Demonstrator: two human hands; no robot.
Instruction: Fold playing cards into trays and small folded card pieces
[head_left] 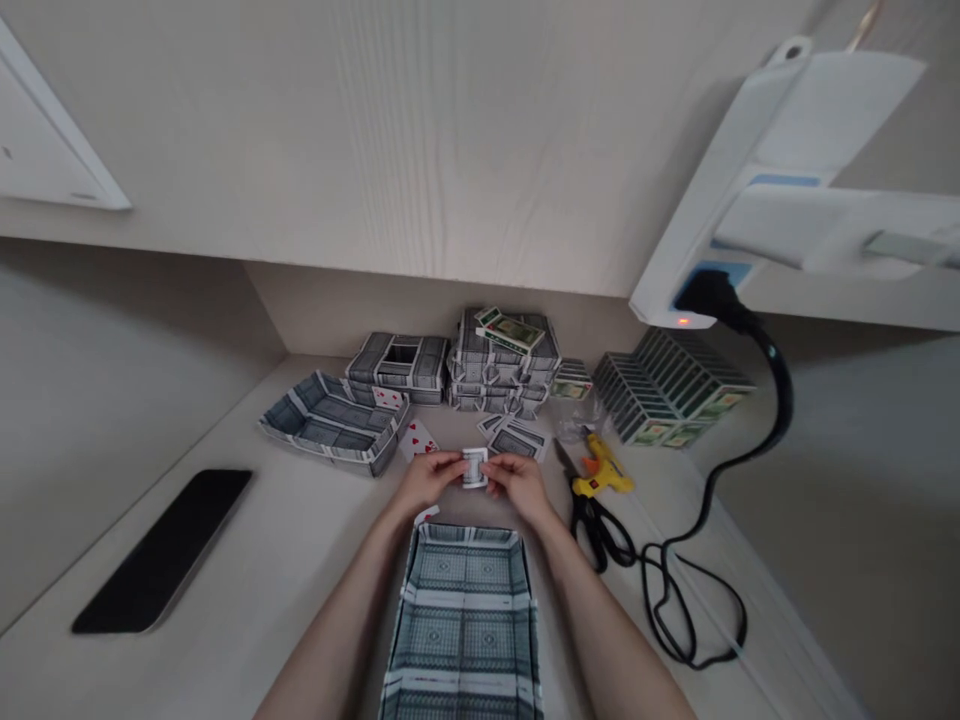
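Observation:
Both my hands meet over the desk and pinch one small folded playing card (475,467) between their fingertips. My left hand (430,479) grips its left side, my right hand (517,481) its right side. Just below them, between my forearms, lies an open tray woven from playing cards (465,620) with a grey-green back pattern. A few loose cards (517,438) lie flat just beyond my fingers, and red-suited cards (418,438) show to the left.
Another card tray (330,425), a card box with a square hole (397,362) and stacked folded cards (502,365) stand at the back. Card packs (671,385), a yellow glue gun (602,472), scissors (592,520) and a black cable (690,590) lie right. A dark phone (165,550) lies left.

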